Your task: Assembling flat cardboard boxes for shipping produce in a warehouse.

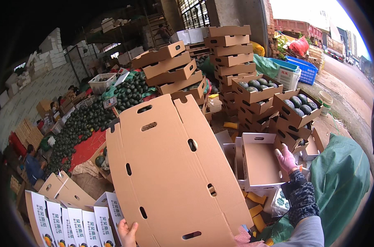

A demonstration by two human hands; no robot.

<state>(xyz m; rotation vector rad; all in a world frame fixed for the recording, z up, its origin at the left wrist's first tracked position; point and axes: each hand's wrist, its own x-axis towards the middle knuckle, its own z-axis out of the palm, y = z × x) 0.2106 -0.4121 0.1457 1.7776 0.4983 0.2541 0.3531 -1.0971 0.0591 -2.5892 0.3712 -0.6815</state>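
Note:
A large brown die-cut cardboard sheet (166, 164), flat with oval hand holes, fills the middle of my view. My left hand (127, 234), bare, pinches its lower left edge, with the thumb on the front face. Stretched forward on the right, my right hand (286, 158) wears a pink glove. Its fingers are apart at the right wall of an open cardboard tray (261, 162) with white outer sides; whether they touch it I cannot tell. Something pink and dotted (243, 238), glove or cloth, shows at the sheet's lower right corner, mostly hidden.
White-sided folded boxes (73, 224) stand in a row at lower left. Ahead rise stacked trays (230, 51); filled trays (298, 108) hold dark green round produce. More produce (84, 127) is heaped at left, near a seated person (33, 166). A green tarp (339, 177) bulges at right.

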